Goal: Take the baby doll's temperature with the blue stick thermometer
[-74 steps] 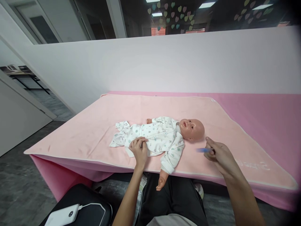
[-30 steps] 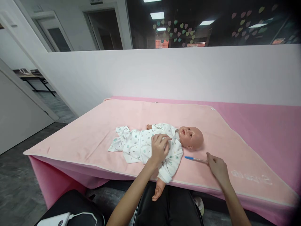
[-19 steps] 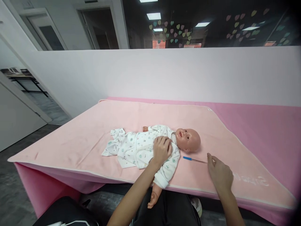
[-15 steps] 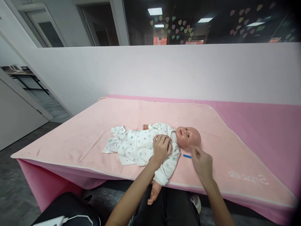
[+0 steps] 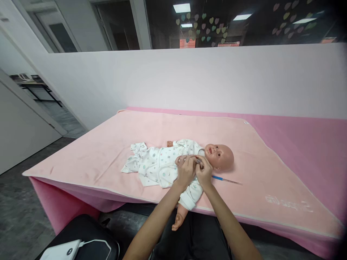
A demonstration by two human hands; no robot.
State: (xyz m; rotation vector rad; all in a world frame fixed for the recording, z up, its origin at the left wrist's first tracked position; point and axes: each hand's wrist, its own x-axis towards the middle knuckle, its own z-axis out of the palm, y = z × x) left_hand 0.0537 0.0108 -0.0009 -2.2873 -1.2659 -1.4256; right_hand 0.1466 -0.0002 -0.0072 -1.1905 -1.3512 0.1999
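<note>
Both your hands are on the chest of the baby doll [image 5: 189, 159], which lies on its back near the front edge of the pale pink blanket [image 5: 108, 144], head pointing to your right. Your left hand [image 5: 185, 169] rests with fingers curled on the doll's white printed romper [image 5: 157, 164], just below the collar. Your right hand [image 5: 204, 172] sits beside it, touching it, fingertips pinched in at the neckline — whether either hand actually has hold of the cloth, I cannot tell from this angle. One doll arm [image 5: 180, 215] hangs over the blanket's edge toward your lap. A thin thermometer with a blue tip [image 5: 226, 179] lies flat on the blanket just right of your right hand, apart from it, below the doll's head. A white power bank [image 5: 61, 250] with its cable rests on a black bag at the lower left.
</note>
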